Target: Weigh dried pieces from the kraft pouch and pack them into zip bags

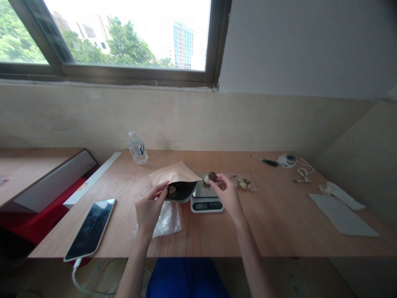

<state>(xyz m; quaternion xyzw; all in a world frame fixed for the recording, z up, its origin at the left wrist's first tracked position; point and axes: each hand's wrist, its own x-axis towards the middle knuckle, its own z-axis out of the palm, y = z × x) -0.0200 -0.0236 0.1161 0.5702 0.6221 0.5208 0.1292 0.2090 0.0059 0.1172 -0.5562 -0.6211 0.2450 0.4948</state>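
My left hand (149, 209) grips the lip of a brown paper pouch (175, 176) and holds its dark mouth open toward the right. Something small and brown shows inside the mouth. My right hand (228, 195) pinches a small dark-and-pale nut-like piece (210, 178) at its fingertips, just right of the pouch opening and above a small digital scale (206, 198). A clear bag of similar pieces (242, 181) lies to the right of the scale. An empty clear zip bag (169, 219) lies under my left hand.
A phone (91, 228) on a charging cable lies at the front left of the wooden table (279, 223). A water bottle (137, 147) stands at the back. A screwdriver (265, 161), a tape measure (288, 160), a cord and grey sheets (343, 217) sit at the right.
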